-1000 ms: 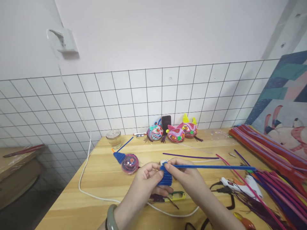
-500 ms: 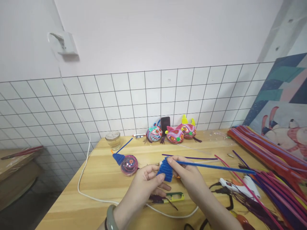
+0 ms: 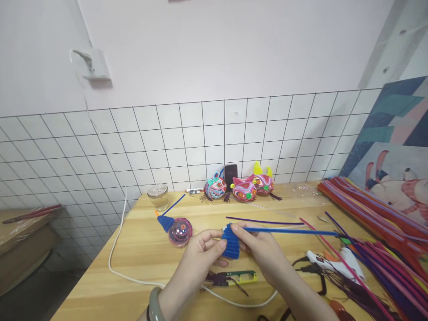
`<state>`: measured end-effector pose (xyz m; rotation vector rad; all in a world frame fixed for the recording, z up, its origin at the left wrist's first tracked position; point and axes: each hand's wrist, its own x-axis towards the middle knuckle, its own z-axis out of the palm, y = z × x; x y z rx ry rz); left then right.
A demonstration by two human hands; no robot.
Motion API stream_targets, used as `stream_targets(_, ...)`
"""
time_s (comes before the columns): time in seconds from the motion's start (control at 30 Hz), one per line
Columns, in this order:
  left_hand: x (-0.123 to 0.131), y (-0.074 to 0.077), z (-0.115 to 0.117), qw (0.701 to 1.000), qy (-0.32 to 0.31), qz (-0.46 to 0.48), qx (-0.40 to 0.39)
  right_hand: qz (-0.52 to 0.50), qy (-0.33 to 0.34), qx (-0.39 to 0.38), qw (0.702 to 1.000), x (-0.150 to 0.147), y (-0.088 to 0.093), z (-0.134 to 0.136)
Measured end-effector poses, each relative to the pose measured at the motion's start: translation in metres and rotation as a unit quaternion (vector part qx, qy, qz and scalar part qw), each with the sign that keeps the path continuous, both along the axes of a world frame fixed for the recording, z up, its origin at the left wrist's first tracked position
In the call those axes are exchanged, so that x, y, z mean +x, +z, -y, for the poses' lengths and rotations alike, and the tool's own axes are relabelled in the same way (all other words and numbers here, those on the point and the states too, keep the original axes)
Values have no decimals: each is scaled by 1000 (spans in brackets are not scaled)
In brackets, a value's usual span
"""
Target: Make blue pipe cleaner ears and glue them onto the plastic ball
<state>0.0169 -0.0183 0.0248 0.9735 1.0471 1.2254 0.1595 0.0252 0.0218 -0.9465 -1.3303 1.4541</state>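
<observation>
Coil of blue pipe cleaner [image 3: 231, 243], above the near middle of the table [image 3: 143, 261], pinched closed-fingered by my left hand [image 3: 199, 253] and right hand [image 3: 260, 249], straight tail [image 3: 290, 231] running right; a slack pinch could let windings spring loose.

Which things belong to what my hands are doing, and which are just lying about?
In hand: left hand, right hand, both pinching the blue pipe cleaner at its folded end.
Lying about: snips, glue gun, glass jar, pink ball, fish figures, pipe-cleaner pile.
</observation>
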Motion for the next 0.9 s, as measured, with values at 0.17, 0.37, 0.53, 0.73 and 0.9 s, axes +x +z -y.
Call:
stream_targets(0.17,0,2,0,999,38,6,-9,-45,-11,-67,997,-1,-1,0)
stream_targets(0.37,1,-3,-1,999,24,19,-13,-62,10,-83,995,-1,3,0)
stream_targets(0.53,3,-6,-2,999,7,32,-6,-2,4,-15,1000,-1,0,-1)
stream_targets(0.73,2,-7,-3,999,26,32,13,23,10,9,1000,-6,-5,-1)
stream_targets(0.9,1,-6,-3,1000,4,21,21,29,16,5,999,-8,-4,0)
